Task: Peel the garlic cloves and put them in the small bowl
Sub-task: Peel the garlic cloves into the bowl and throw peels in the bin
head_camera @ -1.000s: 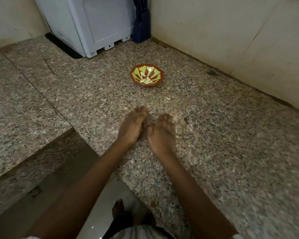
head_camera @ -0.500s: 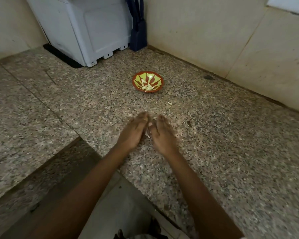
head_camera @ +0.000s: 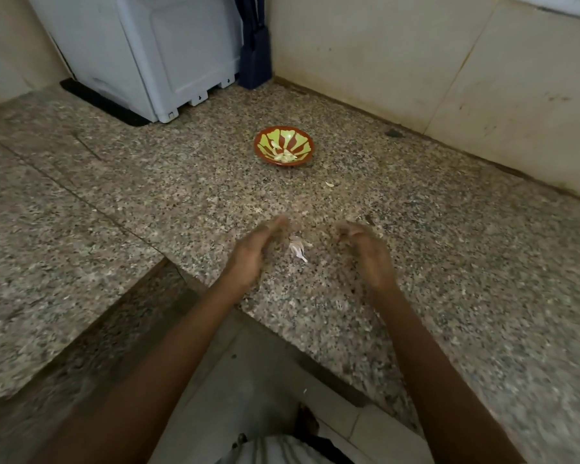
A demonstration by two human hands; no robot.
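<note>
A small red and yellow-green bowl [head_camera: 284, 146] sits on the granite counter [head_camera: 449, 249] near the back wall, with pale peeled garlic cloves [head_camera: 286, 157] in it. Between my hands lies a little heap of whitish garlic skin or cloves [head_camera: 297, 248] on the stone. My left hand [head_camera: 252, 252] hovers to the left of the heap, fingers fairly straight and blurred. To the right of the heap is my right hand [head_camera: 365, 250], fingers loosely curled, holding nothing that I can see. A single pale scrap [head_camera: 329, 184] lies between the heap and the bowl.
A white appliance [head_camera: 154, 51] stands at the back left corner on a black mat, with a dark blue object [head_camera: 254, 51] beside it. Tiled walls close the back and right. The counter's inner corner edge [head_camera: 208, 289] drops to the floor below my arms.
My hands were pressed together over the heap; now they have pulled apart to either side, uncovering the whitish garlic bits between them. The camera has tilted slightly.
</note>
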